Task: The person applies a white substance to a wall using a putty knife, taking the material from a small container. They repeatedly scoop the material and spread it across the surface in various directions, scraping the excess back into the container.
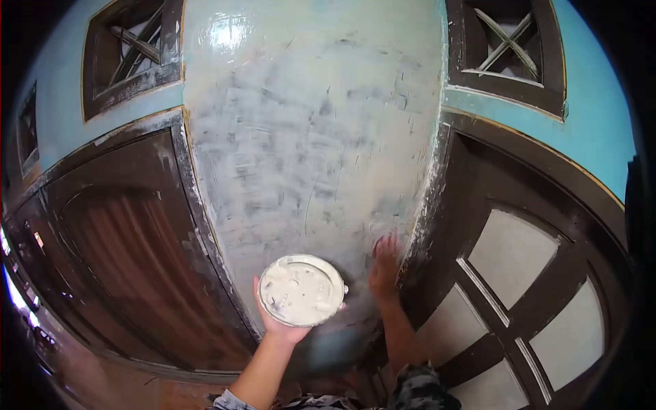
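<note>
My left hand (290,332) grips a round tub (344,290) from below and at its side. The tub is tilted toward me, with off-white, putty-like paste (301,290) inside and smeared along its rim. To the right, my right hand (386,254) is up against the wall (307,150), low down and close to the right door frame. Its fingers look bent around a small reddish-dark piece, too blurred to name. Uneven grey-white smears and dark scratch marks cover the wall panel in front of me.
A dark brown door (130,266) stands on the left, and a paned brown door (519,198) on the right. Above them are framed vents (506,41) with crossed bars. White smears mark the door frames. Turquoise wall (601,89) surrounds the upper right.
</note>
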`<state>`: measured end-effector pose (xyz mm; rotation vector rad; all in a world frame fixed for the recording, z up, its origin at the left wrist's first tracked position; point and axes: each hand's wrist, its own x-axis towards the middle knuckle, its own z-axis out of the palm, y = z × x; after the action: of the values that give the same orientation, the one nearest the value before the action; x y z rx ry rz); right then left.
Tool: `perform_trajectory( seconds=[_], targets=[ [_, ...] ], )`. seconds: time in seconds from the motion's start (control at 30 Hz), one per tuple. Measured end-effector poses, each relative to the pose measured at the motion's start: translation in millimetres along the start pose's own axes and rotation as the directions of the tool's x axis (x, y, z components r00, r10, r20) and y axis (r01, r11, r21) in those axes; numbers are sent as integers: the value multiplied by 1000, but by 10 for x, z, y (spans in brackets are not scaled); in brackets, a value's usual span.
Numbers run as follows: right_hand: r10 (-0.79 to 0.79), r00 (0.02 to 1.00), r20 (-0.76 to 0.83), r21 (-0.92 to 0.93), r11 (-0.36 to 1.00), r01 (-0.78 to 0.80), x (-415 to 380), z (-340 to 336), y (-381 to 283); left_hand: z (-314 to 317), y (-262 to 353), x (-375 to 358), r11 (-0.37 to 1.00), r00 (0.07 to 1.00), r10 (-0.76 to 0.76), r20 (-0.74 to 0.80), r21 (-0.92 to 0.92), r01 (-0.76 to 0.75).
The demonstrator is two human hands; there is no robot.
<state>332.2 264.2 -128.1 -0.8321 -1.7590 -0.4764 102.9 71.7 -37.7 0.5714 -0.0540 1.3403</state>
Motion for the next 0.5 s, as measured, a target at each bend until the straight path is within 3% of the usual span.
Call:
perform_trajectory(
  seconds=[0.07, 0.13, 0.2, 0.27, 0.33, 0.4, 0.5],
  targets=[
    [23, 992, -121, -64, 997, -31, 433, -73, 113, -27, -18, 17, 1000, 1000, 7, -17, 14, -6],
    [-10, 994, -112, -96, 995, -1, 591, 48, 349, -27, -52, 6, 999, 1000, -12, -19, -31, 11],
    [-51, 992, -113, -129, 991, 37, 559, 246, 479, -20, -70, -15, 999, 997, -20, 77, -45, 24],
    [-37, 999, 0, -90, 995, 37, 290, 402, 514, -28, -71, -58, 996, 999, -26, 43, -85, 29],
    [-76, 996, -43, -19, 997, 75, 2, 574, 502, -42, -53, -35, 991, 1000, -26, 13, -129, 27],
    [-10, 998, 59, -23, 1000, 11, -304, 700, 434, -93, -38, -35, 1000, 1000, -22, 2, -4, 22],
    [26, 984, 175, 59, 998, -37, -662, 564, 116, -112, -59, -25, 999, 999, 1, -54, -47, -4]
  ],
)
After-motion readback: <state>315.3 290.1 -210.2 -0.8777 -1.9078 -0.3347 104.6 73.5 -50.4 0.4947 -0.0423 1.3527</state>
